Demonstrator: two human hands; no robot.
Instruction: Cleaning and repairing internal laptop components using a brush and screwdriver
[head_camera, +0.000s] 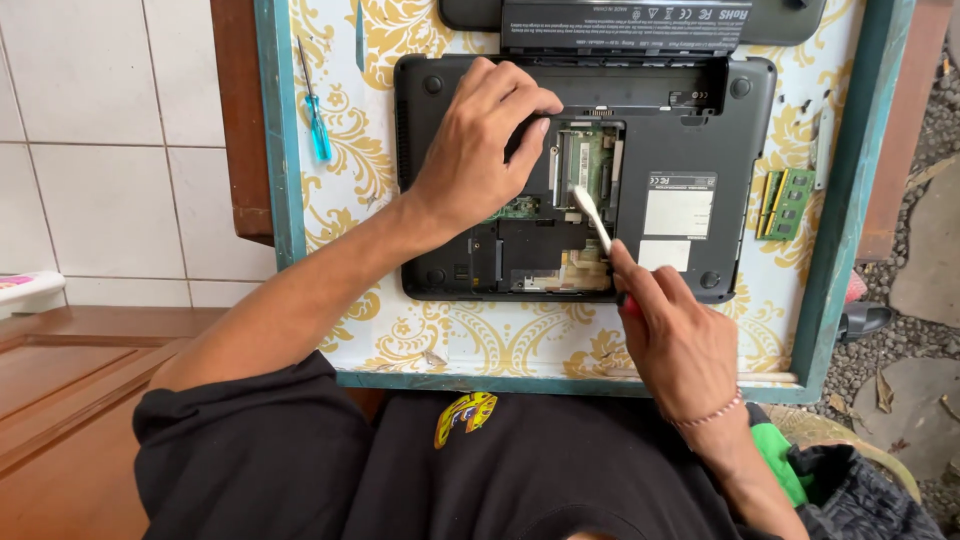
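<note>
Screwdriver, slim with a blue translucent handle (318, 125), lies near the left edge of the teal-framed board with yellow floral covering (440, 345). Left hand (478, 160) rests on the upturned black laptop base (700, 130) at the board's centre, fingers curled together at the open compartment. Right hand (678, 340), fingers clamped on a white-headed toothbrush (592, 215), sets its bristles in that compartment; a green memory module (790, 203) lies near the right edge.

A makeshift home repair spot, half outdoors: patterned table (430, 345) mid-frame, white wall tiles (100, 150) upper left, gravel ground (905, 330) at right.
</note>
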